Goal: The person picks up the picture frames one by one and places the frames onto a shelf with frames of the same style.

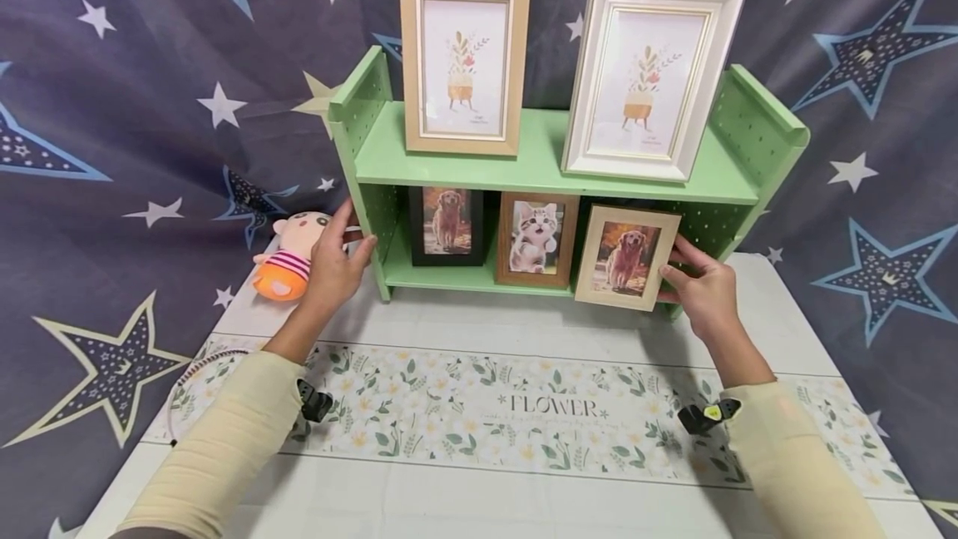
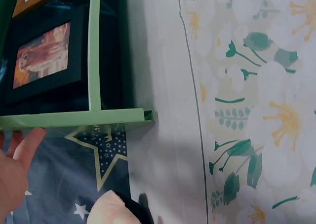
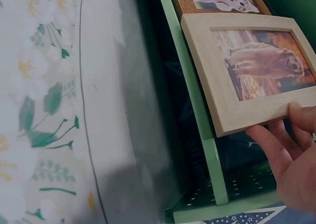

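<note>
My right hand [image 1: 707,285] pinches the right edge of a pale wooden picture frame [image 1: 585,273] with a dog photo. In the right wrist view the thumb lies on the frame's front, and the frame overlaps the front edge of the lower shelf. It leans slightly at the right end of a green two-tier shelf unit [image 1: 546,135]. My left hand [image 1: 335,264] is at the unit's left side panel, fingertips against its outer face in the left wrist view. Beside the pale frame stand a brown frame [image 1: 557,277] with a kitten photo and a black frame [image 1: 477,227] with a dog photo.
On the top shelf stand a tan frame [image 1: 463,145] and a larger white frame [image 1: 636,169]. A plush toy [image 1: 283,274] sits left of the unit. The table [image 1: 479,493] bears a floral printed strip, and a starry cloth [image 1: 67,273] hangs behind.
</note>
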`<state>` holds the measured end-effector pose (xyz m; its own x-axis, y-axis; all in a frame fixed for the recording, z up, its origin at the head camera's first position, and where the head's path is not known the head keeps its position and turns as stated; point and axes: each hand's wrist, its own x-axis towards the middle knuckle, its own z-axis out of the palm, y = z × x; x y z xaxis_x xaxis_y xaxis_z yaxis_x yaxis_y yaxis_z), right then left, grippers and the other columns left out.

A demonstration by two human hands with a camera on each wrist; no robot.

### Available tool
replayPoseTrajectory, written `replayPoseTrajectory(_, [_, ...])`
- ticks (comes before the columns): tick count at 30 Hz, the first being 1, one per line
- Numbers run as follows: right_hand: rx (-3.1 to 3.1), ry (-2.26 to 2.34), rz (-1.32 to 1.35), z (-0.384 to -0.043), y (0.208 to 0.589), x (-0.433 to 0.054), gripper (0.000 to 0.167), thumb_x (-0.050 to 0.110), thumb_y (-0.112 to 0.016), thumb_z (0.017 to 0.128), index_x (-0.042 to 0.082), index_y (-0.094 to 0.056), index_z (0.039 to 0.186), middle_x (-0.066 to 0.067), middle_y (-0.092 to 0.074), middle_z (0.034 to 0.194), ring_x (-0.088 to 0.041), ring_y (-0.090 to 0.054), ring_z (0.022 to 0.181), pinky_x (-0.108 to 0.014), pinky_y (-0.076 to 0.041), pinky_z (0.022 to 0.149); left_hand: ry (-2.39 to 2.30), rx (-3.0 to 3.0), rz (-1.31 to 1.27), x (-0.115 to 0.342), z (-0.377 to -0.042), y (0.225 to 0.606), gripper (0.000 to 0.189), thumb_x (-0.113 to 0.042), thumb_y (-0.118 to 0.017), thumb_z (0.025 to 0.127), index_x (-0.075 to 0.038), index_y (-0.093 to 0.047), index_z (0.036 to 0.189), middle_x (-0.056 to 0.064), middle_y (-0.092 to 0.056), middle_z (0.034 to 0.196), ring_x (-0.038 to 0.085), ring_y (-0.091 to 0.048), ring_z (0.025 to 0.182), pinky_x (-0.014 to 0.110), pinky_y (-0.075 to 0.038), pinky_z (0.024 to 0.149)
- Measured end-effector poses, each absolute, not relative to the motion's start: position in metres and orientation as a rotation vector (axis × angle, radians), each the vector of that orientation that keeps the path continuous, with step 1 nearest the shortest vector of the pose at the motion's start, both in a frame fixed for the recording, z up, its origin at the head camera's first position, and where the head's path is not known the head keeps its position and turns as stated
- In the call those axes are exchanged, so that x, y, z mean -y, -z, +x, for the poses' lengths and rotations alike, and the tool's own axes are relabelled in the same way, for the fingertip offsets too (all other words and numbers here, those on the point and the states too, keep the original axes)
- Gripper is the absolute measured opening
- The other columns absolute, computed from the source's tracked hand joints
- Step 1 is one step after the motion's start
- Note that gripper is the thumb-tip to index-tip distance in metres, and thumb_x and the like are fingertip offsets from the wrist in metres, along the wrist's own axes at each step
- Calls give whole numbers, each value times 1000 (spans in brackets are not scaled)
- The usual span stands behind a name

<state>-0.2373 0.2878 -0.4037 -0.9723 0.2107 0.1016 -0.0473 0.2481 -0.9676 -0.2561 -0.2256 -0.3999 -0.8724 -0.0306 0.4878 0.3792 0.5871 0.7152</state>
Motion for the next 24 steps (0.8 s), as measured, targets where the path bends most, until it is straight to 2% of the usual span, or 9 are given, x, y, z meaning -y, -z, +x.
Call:
replayPoseTrajectory(3, [2326, -1771, -163, -241, 403, -285, 62, -1, -59, 100, 23, -43, 154, 14, -56, 109, 4, -68, 82, -28, -65, 67, 1220, 2364, -280, 226, -256, 400, 70, -5, -65, 98, -21, -36, 159, 18, -60, 135, 34, -67, 115, 30, -63, 83])
replayPoseTrajectory(8, [2334, -1726, -218, -246, 401, -281, 62, -2, -58, 100, 23, -42, 155, 13, -54, 109, 5, -66, 81, -30, -66, 68, 1236, 2359, -285, 226, -255, 400, 70, -5, -65, 98, -21, -35, 160, 20, -60, 134, 37, -66, 115, 46, -62, 87])
replayPoseTrajectory(11, [2346, -1673, -266, -249, 401, -278, 61, -1, -57, 101, 24, -43, 154, 10, -55, 112, 4, -64, 82, -29, -65, 68, 1233, 2361, -281, 225, -256, 400, 70, -5, -65, 98, -21, -35, 160, 19, -60, 134, 36, -67, 115, 48, -62, 87])
replayPoseTrajectory(13, [2361, -1619, -300, -250, 402, -275, 60, 0, -57, 101, 26, -44, 153, 3, -58, 117, -3, -66, 88, -27, -65, 68, 1228, 2364, -276, 225, -256, 401, 70, -6, -65, 98, -22, -36, 159, 19, -60, 134, 35, -67, 115, 46, -63, 85])
replayPoseTrajectory(19, [2380, -1457, -349, -253, 402, -267, 58, 0, -56, 101, 30, -48, 150, -17, -61, 135, -36, -68, 112, -23, -63, 65, 1229, 2356, -280, 225, -256, 401, 69, -5, -64, 99, -21, -36, 159, 19, -60, 135, 36, -67, 116, 47, -62, 87])
replayPoseTrajectory(24, [2378, -1435, -364, -255, 403, -264, 58, 1, -54, 102, 32, -47, 151, -17, -62, 138, -36, -67, 116, -15, -60, 60, 1231, 2359, -275, 226, -256, 401, 68, -6, -64, 99, -22, -36, 159, 18, -60, 135, 35, -67, 115, 36, -64, 81])
